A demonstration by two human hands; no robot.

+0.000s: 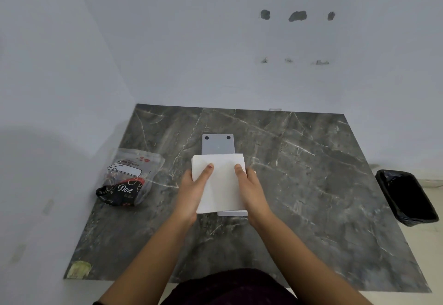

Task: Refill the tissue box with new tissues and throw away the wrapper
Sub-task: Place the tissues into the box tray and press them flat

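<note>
Both hands [191,192] [251,189] grip tissues [221,184]; wrapper [127,180] (reads "Dove") beside.

A dark grey marble-patterned surface [311,173] with pale veins fills the corner of two plain white walls [191,53]. The back wall has three grey patches of chipped plaster [297,15]. A yellowish scrap of tape [78,268] sticks at the surface's near left corner.
</note>
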